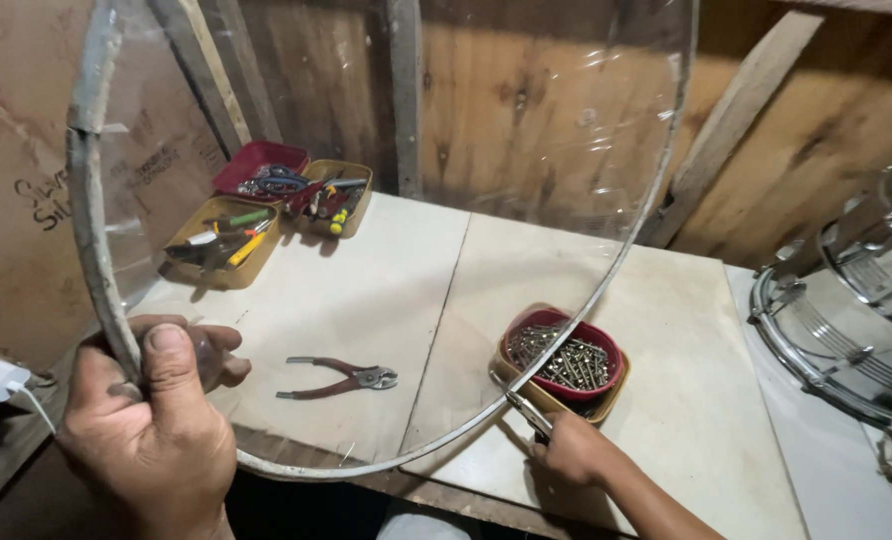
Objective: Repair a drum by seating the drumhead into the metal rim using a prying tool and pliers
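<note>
Holding a big round clear drum skin (386, 180) up in front of the table, the left hand (151, 420) is curled tight around the metal hoop (91, 240) at its lower left side. The thumb lies on the near side of the hoop and the fingers wrap round behind it, seen through the clear sheet.

The right hand (571, 450) is closed around a thin metal tool (521, 405). The tool's tip points up and to the left and touches the hoop at its lower right edge. So the hoop runs in a curve between the two hands, with the left hand on one side and the tool on the other. The tool's long line goes from the right hand up toward the rim.

Just behind the tool sits a red bowl of screws (563, 360), resting in a tan tin. It is very near the right hand. A pair of pliers (341, 378) lies flat on the white table (686, 420), between the two hands but behind the clear sheet. It is nearer the left hand.

Far back on the left are trays of small tools (266, 215). A shiny drum (846, 320) sits at the right edge.
</note>
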